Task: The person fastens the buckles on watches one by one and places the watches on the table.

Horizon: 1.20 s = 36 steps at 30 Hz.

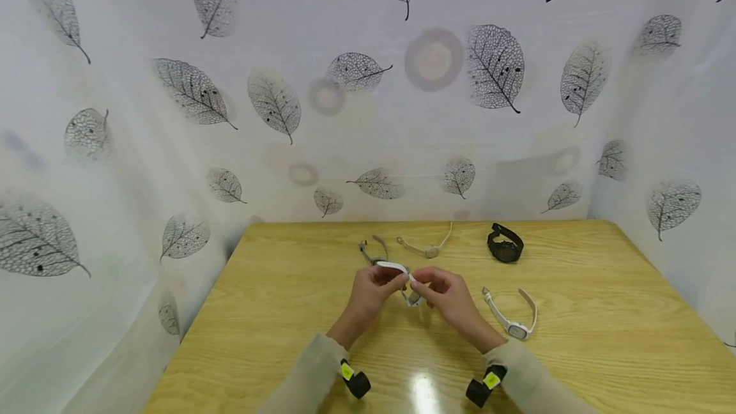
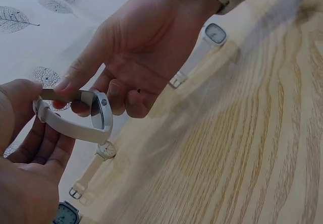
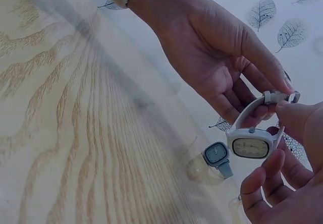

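Observation:
A white wristwatch point(image 1: 414, 299) with a rounded-square face is held up between both hands over the table. My left hand point(image 1: 367, 291) pinches the buckle end of its strap between thumb and fingers. From the other side, my right hand point(image 1: 451, 298) pinches the strap's other end, close by the buckle. In the right wrist view the strap forms a loop, with the dial point(image 3: 251, 147) hanging at the bottom. The left wrist view shows the strap point(image 2: 75, 129) bent round, its ends overlapping at the fingertips. Fingers partly hide the buckle.
Behind my left hand lies a grey-blue watch point(image 3: 216, 154). A pale slim-strapped watch point(image 1: 431, 252) lies at the back, with a black watch point(image 1: 506, 252) to its right. Another white watch point(image 1: 517, 331) rests right of my right hand. A leaf-print curtain point(image 1: 368, 133) surrounds the wooden table point(image 1: 264, 312).

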Available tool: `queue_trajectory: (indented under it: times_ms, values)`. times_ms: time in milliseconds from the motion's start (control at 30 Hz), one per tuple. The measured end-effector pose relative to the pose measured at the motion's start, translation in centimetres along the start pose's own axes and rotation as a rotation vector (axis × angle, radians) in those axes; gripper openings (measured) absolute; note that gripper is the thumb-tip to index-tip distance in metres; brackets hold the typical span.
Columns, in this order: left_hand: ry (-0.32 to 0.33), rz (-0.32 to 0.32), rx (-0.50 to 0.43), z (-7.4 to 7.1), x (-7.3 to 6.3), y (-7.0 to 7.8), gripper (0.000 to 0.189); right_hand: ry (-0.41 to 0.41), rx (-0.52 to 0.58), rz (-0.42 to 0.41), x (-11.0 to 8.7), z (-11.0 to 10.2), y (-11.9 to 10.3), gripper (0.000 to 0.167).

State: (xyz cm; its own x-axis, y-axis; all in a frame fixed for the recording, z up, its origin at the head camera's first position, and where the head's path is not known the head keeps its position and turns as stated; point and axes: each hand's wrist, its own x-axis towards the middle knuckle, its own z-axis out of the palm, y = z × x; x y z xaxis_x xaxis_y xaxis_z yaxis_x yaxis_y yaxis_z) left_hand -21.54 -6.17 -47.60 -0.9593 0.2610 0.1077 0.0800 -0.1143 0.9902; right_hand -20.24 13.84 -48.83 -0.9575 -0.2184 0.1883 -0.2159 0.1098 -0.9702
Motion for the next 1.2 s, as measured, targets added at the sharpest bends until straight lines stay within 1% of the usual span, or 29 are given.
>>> queue_trajectory:
  times_ms: [100,200,333,433,533,700,767,900,1000,1100,1200]
  values:
    - [0.009,0.009,0.013,0.2,0.0,0.1,0.025,-0.002,0.001,-0.006,0.0,0.0,0.1,0.024]
    - [0.013,0.021,0.029,0.2,0.0,0.2,0.025,-0.015,-0.001,0.009,0.0,-0.2,0.0,0.026]
    - [0.017,0.040,0.074,0.3,0.1,0.2,0.025,-0.029,-0.027,0.013,0.0,-0.8,-0.4,0.029]
    - [0.025,0.067,0.141,0.2,0.3,0.1,0.023,-0.027,-0.073,-0.024,0.5,-1.7,-1.0,0.030]
    - [0.029,0.094,0.205,0.1,0.5,0.1,0.020,-0.040,-0.148,-0.077,1.3,-2.4,-1.9,0.028]
    - [0.035,0.127,0.308,0.2,0.6,0.1,0.018,-0.122,-0.299,-0.167,2.6,-3.1,-3.8,0.030]
    - [0.043,0.138,0.342,0.2,0.8,0.2,0.017,-0.153,-0.346,-0.189,3.1,-3.1,-4.7,0.030]
    - [0.069,0.149,0.387,0.3,1.0,0.1,0.015,-0.217,-0.429,-0.227,3.8,-2.8,-6.0,0.029]
    - [0.082,0.149,0.402,0.3,1.1,0.0,0.013,-0.257,-0.484,-0.266,4.3,-2.4,-6.4,0.029]
    - [0.086,0.153,0.414,0.5,1.1,0.0,0.013,-0.274,-0.510,-0.293,4.5,-2.0,-6.4,0.027]
    - [0.083,0.162,0.427,0.5,1.0,0.0,0.012,-0.283,-0.517,-0.300,4.7,-1.9,-6.3,0.025]
